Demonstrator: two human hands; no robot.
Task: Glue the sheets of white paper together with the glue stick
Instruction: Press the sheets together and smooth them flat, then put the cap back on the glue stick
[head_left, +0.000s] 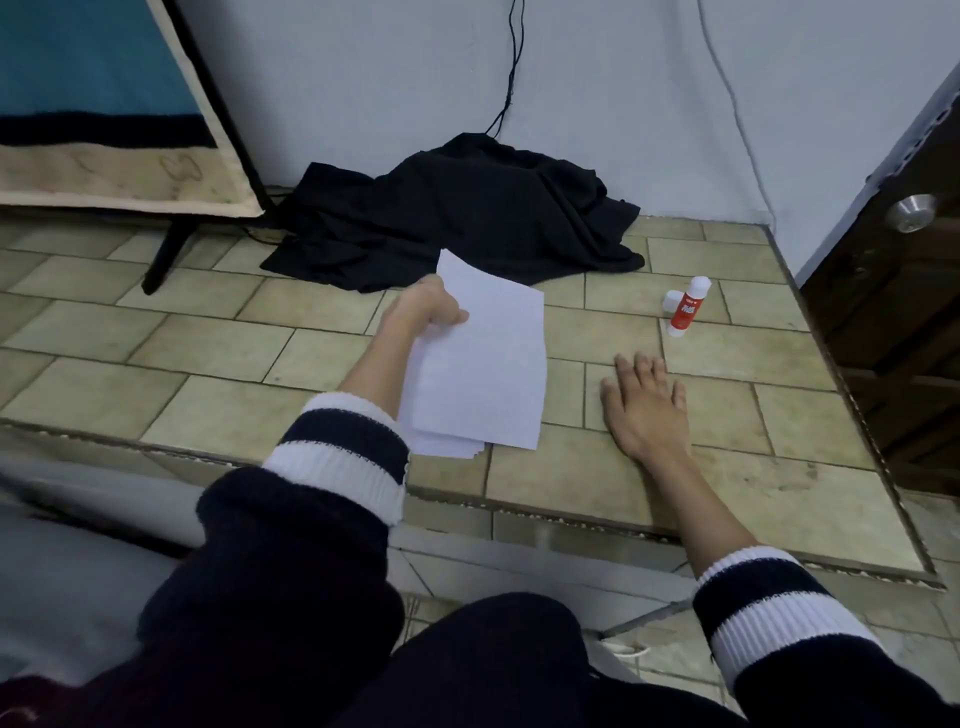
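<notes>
My left hand (426, 312) grips a stack of white paper sheets (483, 364) by its upper left edge, holding it just above the tiled platform (208, 364). The sheets' lower corners fan out slightly. My right hand (644, 405) lies flat on the tiles with straight, spread fingers, to the right of the paper. A red and white glue stick (687, 309) lies on the tiles beyond my right hand, with its white cap (671, 300) off beside it.
A crumpled black cloth (467, 213) lies against the back wall, just behind the paper. A black stand leg (171, 249) and a framed board (104, 104) are at the left. A dark door with a metal knob (911, 212) borders the right. The platform's front edge drops near my knees.
</notes>
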